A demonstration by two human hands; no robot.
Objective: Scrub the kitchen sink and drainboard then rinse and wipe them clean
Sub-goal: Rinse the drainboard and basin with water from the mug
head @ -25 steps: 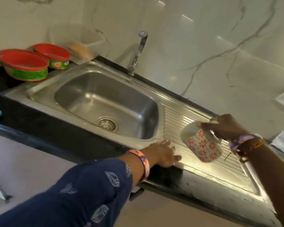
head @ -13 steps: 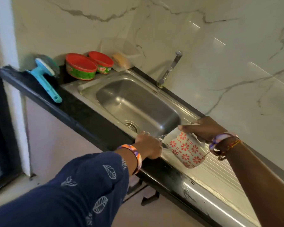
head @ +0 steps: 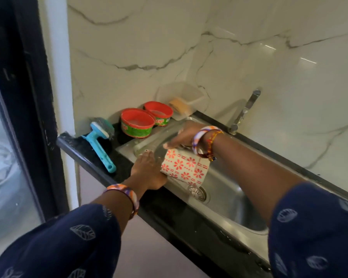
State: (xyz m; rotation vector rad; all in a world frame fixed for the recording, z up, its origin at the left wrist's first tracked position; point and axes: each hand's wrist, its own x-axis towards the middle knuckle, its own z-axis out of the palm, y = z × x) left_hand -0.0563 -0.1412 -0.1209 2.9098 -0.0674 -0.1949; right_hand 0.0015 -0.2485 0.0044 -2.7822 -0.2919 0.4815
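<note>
Steel sink sitting in the black desk, drainboard out of view. Right hand gripping a flowery mug, fingers curled round its top, tipping it over the bowl's left end. Left hand lying flat on the front rim, fingers straight. Likely rinsing and rubbing by hand. Next, probably pouring along the rim and wiping after.

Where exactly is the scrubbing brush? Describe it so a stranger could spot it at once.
Start at the steel sink and go to the black counter at its far left end. The scrubbing brush lies there beside two red-rimmed tubs. It alone is turquoise with a long handle.
</note>
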